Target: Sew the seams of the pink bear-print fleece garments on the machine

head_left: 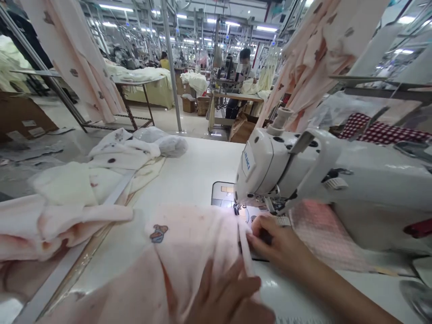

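Note:
Pink fleece fabric (195,229) with a small printed bear motif lies on the white machine table, its right edge running under the needle area of a white sewing machine (263,166). My left hand (229,292) rests on the fabric near the bottom middle, fingers spread and pressing it flat. Just right of the presser foot (236,209), my right hand (270,236) has thumb and index finger pinched on the fabric's folded edge. A lamp lights the needle spot. The lower part of my left hand is cut off by the frame.
Cream and pink cloth pieces (67,189) are heaped at the table's left side. A pink checked cloth (324,234) lies under the machine arm. Pink fabric (313,58) hangs at upper right. Behind, a person (243,67) is at another workstation.

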